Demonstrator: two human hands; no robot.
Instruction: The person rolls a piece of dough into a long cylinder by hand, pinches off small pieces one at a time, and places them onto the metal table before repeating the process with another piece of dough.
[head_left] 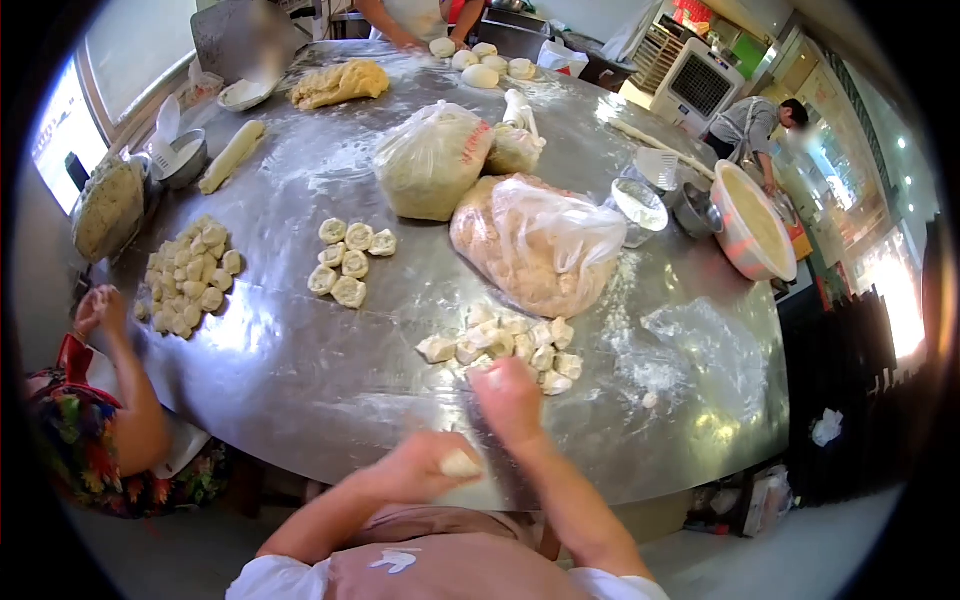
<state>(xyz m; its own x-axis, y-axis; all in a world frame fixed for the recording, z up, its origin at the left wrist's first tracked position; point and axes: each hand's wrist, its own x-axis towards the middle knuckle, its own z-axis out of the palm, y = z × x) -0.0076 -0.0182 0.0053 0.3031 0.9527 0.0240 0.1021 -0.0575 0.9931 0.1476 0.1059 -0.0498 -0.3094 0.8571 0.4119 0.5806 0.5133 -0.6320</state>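
Close to my body, my left hand (420,468) is curled around a pale dough piece (460,464) that shows at its fingertips. Further forward, my right hand (507,398) is closed at the near edge of a loose cluster of floury dough pieces (482,338). What its fingers hold, if anything, is hidden and slightly blurred. Just behind that cluster rests a large pinkish-brown mass in a clear plastic bag (525,240). Left of it, several round dough pieces (352,263) sit in a small group.
The steel table (300,370) carries a heap of dough pieces (188,280), a bag of greenish filling (430,165), a yellow dough lump (340,84) and a large basin (750,225). A co-worker's hands (100,308) are at the left; other people work at the back and right.
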